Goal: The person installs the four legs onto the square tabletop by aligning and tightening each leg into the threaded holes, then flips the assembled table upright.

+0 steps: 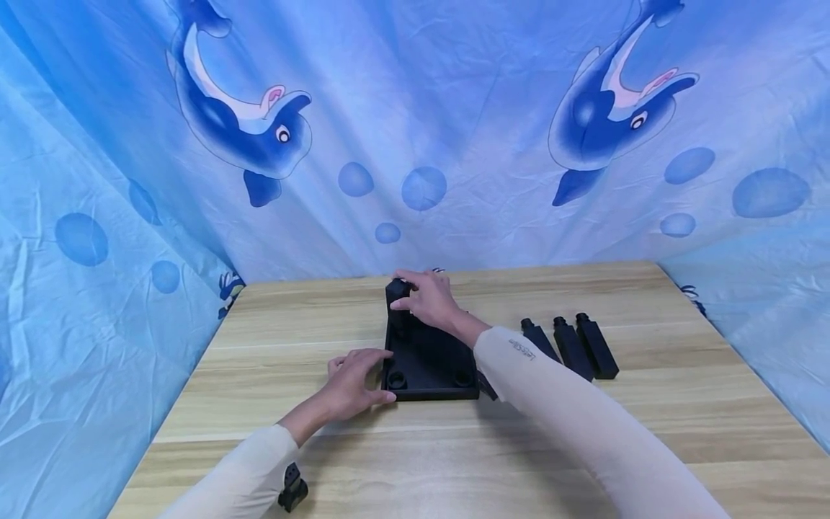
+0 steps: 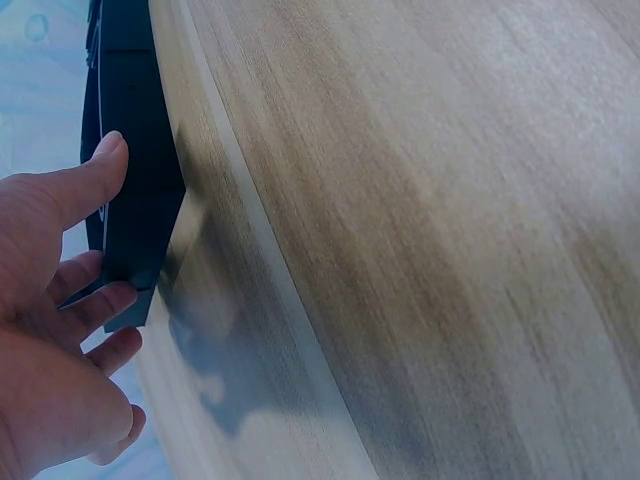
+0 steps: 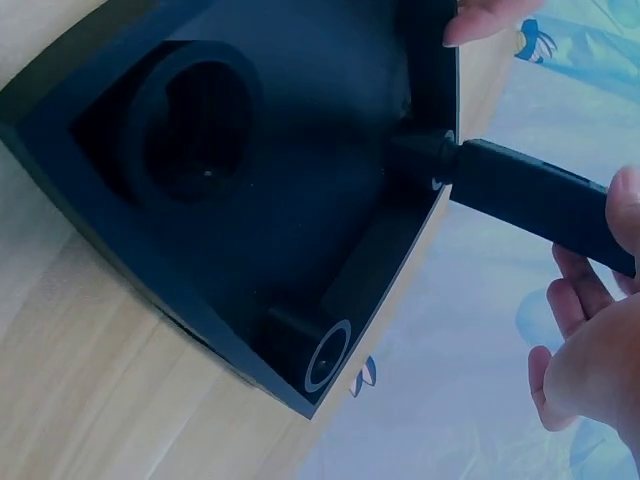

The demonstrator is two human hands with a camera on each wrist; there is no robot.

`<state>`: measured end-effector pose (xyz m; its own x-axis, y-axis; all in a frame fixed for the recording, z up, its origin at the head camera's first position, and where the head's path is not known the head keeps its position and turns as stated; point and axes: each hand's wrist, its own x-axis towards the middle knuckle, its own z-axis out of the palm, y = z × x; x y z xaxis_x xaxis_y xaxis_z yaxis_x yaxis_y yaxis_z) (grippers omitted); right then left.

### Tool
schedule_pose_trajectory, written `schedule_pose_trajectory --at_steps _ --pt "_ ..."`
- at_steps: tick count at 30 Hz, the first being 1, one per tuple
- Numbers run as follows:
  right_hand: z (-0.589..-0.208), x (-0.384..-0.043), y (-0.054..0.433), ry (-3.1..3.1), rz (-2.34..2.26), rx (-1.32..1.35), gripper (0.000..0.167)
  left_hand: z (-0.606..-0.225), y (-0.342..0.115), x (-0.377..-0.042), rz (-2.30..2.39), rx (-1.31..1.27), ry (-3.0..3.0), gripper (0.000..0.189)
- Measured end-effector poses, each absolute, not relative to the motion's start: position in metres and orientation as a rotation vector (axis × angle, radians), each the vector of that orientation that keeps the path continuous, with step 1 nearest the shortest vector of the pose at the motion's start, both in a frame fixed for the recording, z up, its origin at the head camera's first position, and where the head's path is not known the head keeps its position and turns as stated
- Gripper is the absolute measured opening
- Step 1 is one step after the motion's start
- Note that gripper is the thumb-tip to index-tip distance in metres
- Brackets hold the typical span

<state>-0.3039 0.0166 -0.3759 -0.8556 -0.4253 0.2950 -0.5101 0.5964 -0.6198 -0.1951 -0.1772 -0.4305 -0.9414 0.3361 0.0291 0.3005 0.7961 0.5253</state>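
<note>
A black shallow tray-like panel (image 1: 428,357) with raised rims and round sockets near its corners lies on the table. My right hand (image 1: 429,295) holds a black square leg (image 1: 396,292) upright at the far left corner. In the right wrist view the narrow end of this leg (image 3: 530,190) meets the corner socket (image 3: 440,160), and the fingers and thumb grip its other end. My left hand (image 1: 353,382) touches the panel's near left corner, thumb at the front edge and a finger on the left rim. In the left wrist view its thumb lies along the panel's side (image 2: 140,150).
Several black square legs with threaded necks, among them one leg (image 1: 596,346), lie to the right of the panel. Another black piece (image 1: 486,387) is partly hidden under my right sleeve. A small black object (image 1: 293,489) shows by my left sleeve. A blue dolphin curtain (image 1: 421,130) hangs behind the table.
</note>
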Motion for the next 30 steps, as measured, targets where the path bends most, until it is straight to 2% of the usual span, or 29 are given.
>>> schedule_pose_trajectory --at_steps 4,12,18,25,30 --pt "-0.376 -0.307 0.011 -2.727 1.127 0.720 0.038 -0.430 -0.178 -0.195 0.841 0.522 2.912 0.068" --pt "-0.376 -0.310 0.006 -2.768 1.101 0.700 0.045 -0.432 -0.178 -0.196 0.839 0.526 2.917 0.068" --pt "-0.366 -0.312 0.014 -2.844 1.155 0.864 0.060 -0.432 -0.178 -0.196 0.835 0.523 2.921 0.067" --pt "-0.357 -0.315 0.021 -2.881 1.196 1.058 0.054 -0.431 -0.179 -0.194 0.837 0.523 2.912 0.068" --pt "-0.358 -0.315 0.018 -2.927 1.100 1.141 0.061 -0.431 -0.178 -0.195 0.848 0.530 2.906 0.068"
